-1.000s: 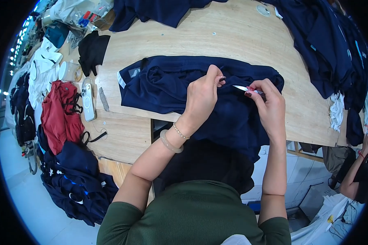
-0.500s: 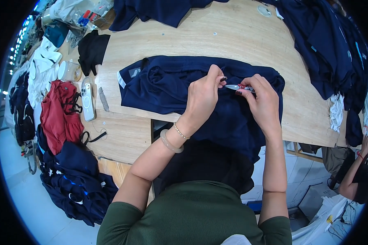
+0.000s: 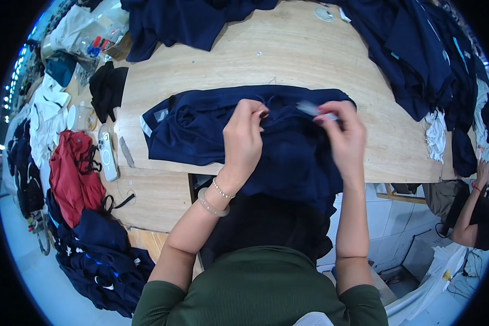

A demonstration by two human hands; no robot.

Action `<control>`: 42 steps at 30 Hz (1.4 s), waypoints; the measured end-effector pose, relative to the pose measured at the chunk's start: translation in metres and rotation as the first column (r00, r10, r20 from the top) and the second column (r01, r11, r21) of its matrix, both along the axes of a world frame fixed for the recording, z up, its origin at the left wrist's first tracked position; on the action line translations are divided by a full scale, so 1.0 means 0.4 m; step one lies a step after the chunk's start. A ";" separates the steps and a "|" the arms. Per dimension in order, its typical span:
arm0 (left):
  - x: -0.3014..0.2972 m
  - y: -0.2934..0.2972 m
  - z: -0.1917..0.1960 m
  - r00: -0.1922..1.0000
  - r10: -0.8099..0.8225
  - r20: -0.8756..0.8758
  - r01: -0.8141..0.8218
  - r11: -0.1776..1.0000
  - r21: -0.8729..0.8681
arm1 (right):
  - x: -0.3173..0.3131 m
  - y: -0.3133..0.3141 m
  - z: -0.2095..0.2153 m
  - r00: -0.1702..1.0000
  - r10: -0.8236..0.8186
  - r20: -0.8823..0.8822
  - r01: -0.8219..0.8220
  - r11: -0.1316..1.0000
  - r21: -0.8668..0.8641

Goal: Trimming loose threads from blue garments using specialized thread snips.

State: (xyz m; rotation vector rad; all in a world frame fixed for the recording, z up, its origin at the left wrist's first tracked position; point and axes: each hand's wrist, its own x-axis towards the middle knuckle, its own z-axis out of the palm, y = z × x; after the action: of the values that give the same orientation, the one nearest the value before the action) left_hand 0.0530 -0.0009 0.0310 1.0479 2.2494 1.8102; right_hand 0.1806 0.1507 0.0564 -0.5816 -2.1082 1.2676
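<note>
A navy blue garment (image 3: 201, 146) lies bunched on the wooden table before me, its near part hanging over the front edge. My right hand (image 3: 346, 136) is closed around a small pair of thread snips (image 3: 308, 108), blurred by motion, with the blades toward the left. They are above the garment's right part. Over its middle, my left hand (image 3: 242, 136) has thumb and fingers pinched together; whatever is between them is too small to make out. A gap separates the fingers from the blades.
Navy garments are heaped at the back (image 3: 174, 24) and right (image 3: 413, 60) of the table (image 3: 288, 54). To the left are a red garment (image 3: 77, 174), a phone (image 3: 107, 157), a clear cup (image 3: 80, 117) and black cloth (image 3: 107, 89). A co-worker's arm (image 3: 470, 209) shows at far right.
The snips have moved away from my left fingers, to the right. Both hands are farther apart, the left one lower. The whole view has shifted somewhat.
</note>
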 end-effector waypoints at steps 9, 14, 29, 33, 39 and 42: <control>0.131 0.160 0.068 0.927 -0.322 -0.194 0.323 0.946 -0.031 | 0.226 0.127 -0.026 0.718 -0.663 -0.212 0.429 0.662 -0.615; 0.161 0.300 0.014 0.926 -0.140 -0.349 0.101 0.987 -0.128 | 0.228 0.093 -0.037 0.825 -0.552 -0.117 0.352 0.665 -0.658; 0.129 0.269 0.002 0.826 -0.418 0.377 0.428 0.902 0.062 | 0.187 0.085 -0.053 0.974 -0.226 -0.030 0.066 0.406 -0.911; 0.132 0.264 0.003 0.817 -0.423 0.392 0.447 0.894 0.033 | 0.170 0.088 -0.052 0.971 -0.239 0.019 0.114 0.391 -0.913; 0.133 0.257 -0.001 0.818 -0.424 0.389 0.453 0.891 0.019 | 0.160 0.092 -0.051 0.972 -0.229 0.051 0.141 0.399 -0.906; 0.132 0.256 0.000 0.818 -0.420 0.394 0.447 0.894 0.026 | 0.161 0.091 -0.045 0.975 -0.211 0.064 0.145 0.395 -0.907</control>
State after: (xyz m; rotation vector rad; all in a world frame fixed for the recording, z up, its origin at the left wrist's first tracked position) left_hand 0.1056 0.1014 0.0310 0.9792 1.6593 1.5638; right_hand 0.2449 0.1869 0.0385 -1.1577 -1.0380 2.2319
